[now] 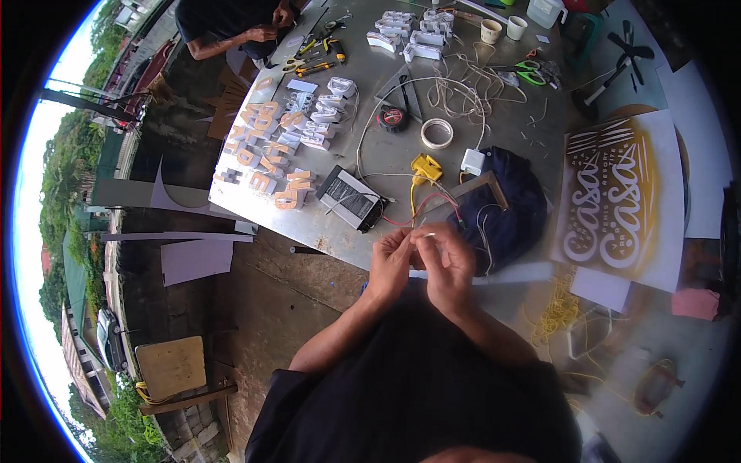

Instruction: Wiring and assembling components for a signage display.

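Observation:
At the near edge of the metal table, my left hand (391, 261) and my right hand (448, 262) meet, fingertips pinched together. Thin wires run into the fingers of both; their ends are mostly hidden there. A red wire (396, 222) leads from the black-and-silver power supply box (351, 198) toward my left fingertips. Just beyond lies a yellow clip-like piece (426, 168), with a yellow lead coming toward my hands. To the right, a white adapter (472, 161) and a metal square (492, 190) rest by dark blue cloth (513, 201).
White block letters (316, 133) cover the table's left side. A tape measure (392, 117), masking tape roll (437, 133) and tangled cable (455, 92) lie mid-table. Pliers (316, 65) are farther back, near another person's hand (262, 33). At right stands a yellow-and-white lettered panel (621, 189).

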